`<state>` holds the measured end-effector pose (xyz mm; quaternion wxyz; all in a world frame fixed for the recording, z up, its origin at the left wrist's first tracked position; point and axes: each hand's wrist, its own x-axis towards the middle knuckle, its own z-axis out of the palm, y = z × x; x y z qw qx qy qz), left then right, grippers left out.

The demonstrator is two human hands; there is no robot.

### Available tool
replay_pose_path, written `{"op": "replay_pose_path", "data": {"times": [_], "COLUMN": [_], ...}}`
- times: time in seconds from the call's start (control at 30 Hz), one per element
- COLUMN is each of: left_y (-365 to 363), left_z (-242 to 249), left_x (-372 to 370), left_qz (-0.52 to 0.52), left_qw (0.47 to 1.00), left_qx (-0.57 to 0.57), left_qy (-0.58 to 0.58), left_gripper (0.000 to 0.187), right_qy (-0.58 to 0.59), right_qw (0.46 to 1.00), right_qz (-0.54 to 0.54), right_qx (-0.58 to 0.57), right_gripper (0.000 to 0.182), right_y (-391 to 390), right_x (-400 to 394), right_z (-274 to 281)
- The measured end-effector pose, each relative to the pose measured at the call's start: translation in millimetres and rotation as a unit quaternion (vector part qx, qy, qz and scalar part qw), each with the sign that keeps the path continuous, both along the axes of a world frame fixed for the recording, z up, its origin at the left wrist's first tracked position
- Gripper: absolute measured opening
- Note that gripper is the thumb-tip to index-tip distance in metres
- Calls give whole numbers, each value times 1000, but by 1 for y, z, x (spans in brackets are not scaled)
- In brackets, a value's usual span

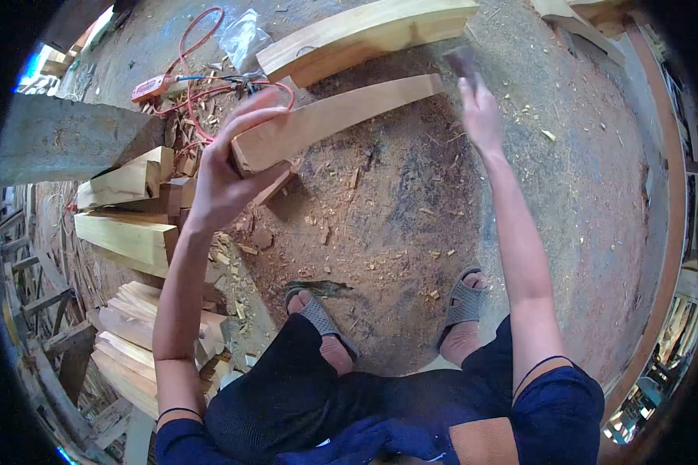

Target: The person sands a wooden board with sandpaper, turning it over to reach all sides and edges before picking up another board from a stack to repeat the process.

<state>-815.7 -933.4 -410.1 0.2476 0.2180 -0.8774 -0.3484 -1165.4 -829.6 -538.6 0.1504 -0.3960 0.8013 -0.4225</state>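
My left hand (229,167) is around the near-left end of a curved wooden piece (341,116), with the fingers along its upper side and the thumb below. Its fingertips are blurred. At the far right end of that piece, my right hand (479,112) is closed on a dark, short tool (461,62), too smeared by motion to name. Just beyond lies a second, thicker curved beam (372,39) on the ground. A small wood block (274,188) shows beneath the left end of the held piece.
A red cord with an orange-red socket box (153,88) and a clear plastic bag (244,39) lie at the upper left. Cut timbers (124,236) and stacked wood pieces (132,341) are on the left, near a concrete block (70,139). Wood chips cover the floor around my sandalled feet.
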Motion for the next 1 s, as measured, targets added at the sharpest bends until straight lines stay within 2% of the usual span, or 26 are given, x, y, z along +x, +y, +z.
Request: {"op": "replay_pose_path", "data": {"times": [0.07, 0.13, 0.17, 0.2, 0.23, 0.27, 0.3, 0.33, 0.37, 0.4, 0.43, 0.47, 0.5, 0.6, 0.63, 0.67, 0.73, 0.77, 0.8, 0.83, 0.87, 0.9, 0.93, 1.0], "left_y": [-1, -5, -6, -4, 1, 5, 9, 9, 8, 7, 2, -2, 5, 4, 6, 5, 8, 17, 18, 17, 16, 14, 13, 8], "left_z": [-2, -5, -6, -8, -13, -22, -32, -37, -31, -33, -34, -36, -31, -59, -64, -60, -50, -49, -51, -57, -62, -65, -71, -85], "left_x": [3, 13, 25, 35, 42, 45, 48, 46, 42, 43, 45, 44, 37, 63, 65, 62, 59, 50, 49, 48, 49, 54, 58, 65], "left_qz": [29, 57, 72, 82, 12, 12, 46, 77, 93, 92, 133, 172, 255, 219, 268, 271, 185, 224, 224, 262, 298, 280, 283, 342], "left_qw": [999, 997, 947, 833, 800, 798, 741, 677, 698, 695, 659, 621, 636, 621, 581, 580, 586, 582, 584, 540, 492, 475, 472, 557], "left_qx": [29, 54, 308, 542, 588, 590, 646, 693, 679, 681, 714, 744, 711, 731, 743, 743, 772, 746, 742, 760, 776, 794, 795, 714], "left_qy": [11, 23, 47, 68, 121, 119, 178, 237, 209, 209, 194, 175, 160, 180, 195, 197, 163, 233, 240, 250, 258, 258, 256, 252], "left_gripper": [66, 70, 77, 84, 82, 82, 75, 72, 69, 69, 64, 60, 48, 38, 32, 32, 31, 32, 32, 34, 35, 36, 36, 41], "right_qy": [-1, 74, 34, 33, 105, 177, 153, 147, 194, 162, 192, 165, 138, 145, 171, 198, 223, 159, 130, 76, 47, 58, 55, 75], "right_qw": [999, 989, 994, 994, 992, 983, 987, 983, 964, 964, 944, 939, 933, 905, 904, 902, 930, 964, 982, 996, 991, 993, 993, 992], "right_qz": [39, 116, 91, 92, 55, 18, -1, 69, 104, 149, 189, 227, 262, 318, 304, 291, 212, 141, 87, 43, 41, 42, 43, 97], "right_qx": [3, -49, -47, -49, -53, -52, -59, -84, -150, -152, -190, -198, -206, -244, -247, -252, -202, -163, -104, 34, 119, 93, 97, 39], "right_gripper": [43, 45, 44, 44, 42, 40, 36, 36, 38, 40, 40, 41, 44, 38, 35, 33, 32, 32, 38, 40, 43, 44, 44, 43], "right_y": [-8, -17, -21, -28, -32, -35, -32, -26, -26, -19, -13, -8, -3, -2, -6, -15, -29, -23, -21, -20, -17, -12, -10, -8], "right_x": [6, 22, 35, 44, 53, 63, 83, 102, 124, 150, 173, 193, 210, 221, 207, 180, 113, 87, 53, 20, 1, -4, -2, 8], "right_z": [-10, -32, -30, -35, -42, -47, -29, 1, 0, 22, 40, 54, 63, 58, 50, 39, 10, 8, -16, -37, -27, -22, -23, -20]}}
